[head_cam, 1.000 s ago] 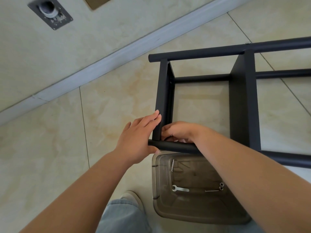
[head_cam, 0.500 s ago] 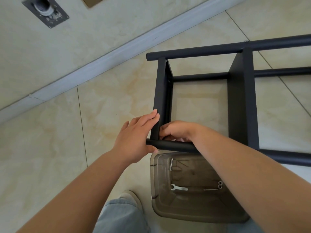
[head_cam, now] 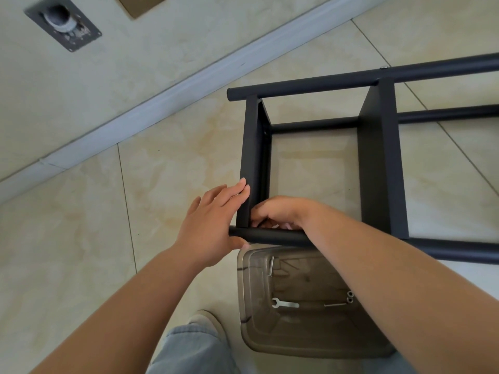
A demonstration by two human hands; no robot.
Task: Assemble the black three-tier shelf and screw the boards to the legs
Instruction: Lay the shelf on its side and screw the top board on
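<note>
Shelf [head_cam: 378,157] corner lies between both hands [head_cam: 213,220].

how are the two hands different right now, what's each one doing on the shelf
The left hand lies flat with straight fingers against the outer face of the end board, its thumb under the near leg; the right hand is curled, fingers tucked into the inside corner where that board meets the leg. The left hand's fingers show plainly; the right hand's fingertips are hidden, so what they pinch cannot be told. Both work at the same corner joint, above the clear bin.
</note>
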